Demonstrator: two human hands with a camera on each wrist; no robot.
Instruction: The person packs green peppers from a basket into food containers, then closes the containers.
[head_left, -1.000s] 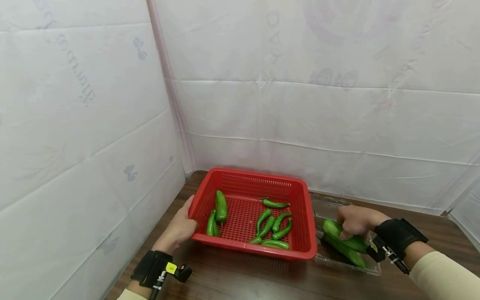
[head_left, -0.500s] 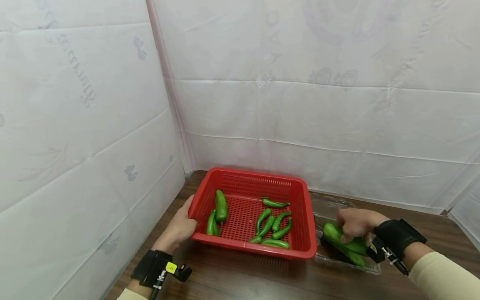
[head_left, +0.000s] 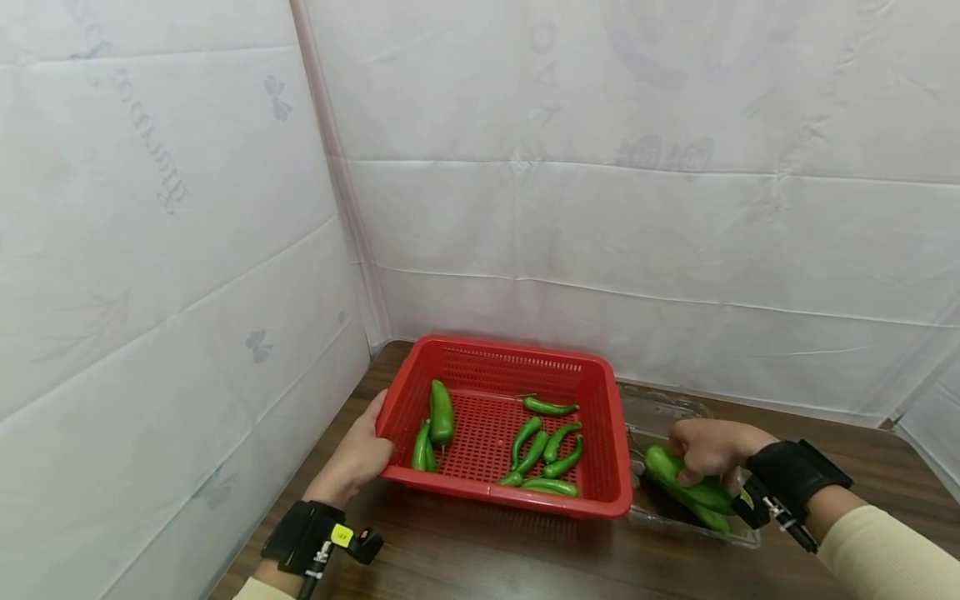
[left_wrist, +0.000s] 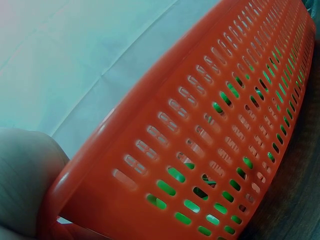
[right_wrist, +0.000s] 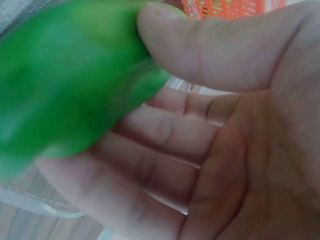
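A red slotted basket (head_left: 600,433) stands on the wooden table with several small green peppers (head_left: 543,454) and one larger pepper (head_left: 441,410) inside. My left hand (head_left: 358,457) grips the basket's left rim; the left wrist view shows the basket wall (left_wrist: 200,125) close up beside that hand (left_wrist: 25,180). Right of the basket lies a clear plastic tray (head_left: 660,408) holding large green peppers (head_left: 693,508). My right hand (head_left: 708,446) curls its thumb and fingers round one large green pepper (head_left: 663,467), seen blurred in the right wrist view (right_wrist: 75,85) against the fingers (right_wrist: 165,130).
White sheeting walls stand close on the left and behind the table. The brown tabletop (head_left: 487,558) extends in front of the basket toward me. Black wrist straps sit on both forearms.
My right hand with the large pepper has sunk slightly lower into the clear tray. The left hand and the basket have stayed put.
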